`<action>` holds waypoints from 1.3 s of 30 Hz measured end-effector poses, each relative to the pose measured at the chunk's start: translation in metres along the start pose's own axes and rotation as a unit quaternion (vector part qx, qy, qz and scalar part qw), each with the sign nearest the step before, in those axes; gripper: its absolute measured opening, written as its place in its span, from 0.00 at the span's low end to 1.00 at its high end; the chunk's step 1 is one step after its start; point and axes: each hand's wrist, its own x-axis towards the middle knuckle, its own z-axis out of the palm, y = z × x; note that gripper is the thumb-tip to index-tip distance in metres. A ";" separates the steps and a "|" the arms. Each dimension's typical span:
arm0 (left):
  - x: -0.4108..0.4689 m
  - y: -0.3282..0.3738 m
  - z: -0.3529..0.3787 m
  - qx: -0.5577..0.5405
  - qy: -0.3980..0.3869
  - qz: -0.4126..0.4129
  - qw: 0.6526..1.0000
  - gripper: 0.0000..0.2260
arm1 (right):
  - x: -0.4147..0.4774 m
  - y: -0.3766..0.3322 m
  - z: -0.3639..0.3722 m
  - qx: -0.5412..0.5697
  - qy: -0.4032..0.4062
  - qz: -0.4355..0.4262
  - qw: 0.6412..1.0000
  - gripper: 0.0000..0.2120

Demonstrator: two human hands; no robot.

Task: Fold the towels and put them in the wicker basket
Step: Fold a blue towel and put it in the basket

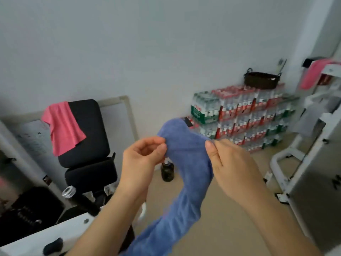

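A blue towel (186, 174) hangs in the air in front of me, its lower part trailing down toward the bottom of the view. My left hand (142, 159) pinches its upper edge on the left, and my right hand (230, 167) pinches the same edge on the right. A dark wicker basket (262, 80) with handles stands on stacked packs of water bottles at the back right. A pink towel (62, 128) is draped over the black seat back on the left. Another pink towel (311, 74) hangs over the white frame at the far right.
Stacked packs of water bottles (243, 115) fill the back right corner. A black padded gym seat (86, 141) stands at left, with a whiteboard (118, 115) leaning behind it. A white machine frame (304, 163) borders the right. A dark kettlebell (167, 172) sits on the beige floor.
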 end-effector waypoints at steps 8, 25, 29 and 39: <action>0.081 -0.047 0.132 0.236 -0.279 0.022 0.931 0.19 | 0.087 0.150 -0.030 0.150 -0.090 0.032 0.984 0.19; 0.428 -0.102 0.345 0.011 -0.349 -0.130 0.928 0.08 | 0.342 0.443 0.016 0.338 -0.477 0.157 0.796 0.21; 0.508 -0.113 0.377 -0.063 -0.277 -0.131 0.950 0.10 | 0.373 0.523 0.049 0.309 -0.466 0.192 0.807 0.16; 0.668 -0.194 0.441 0.072 -0.207 -0.143 0.965 0.25 | 0.552 0.734 0.040 0.097 -0.456 0.135 0.874 0.05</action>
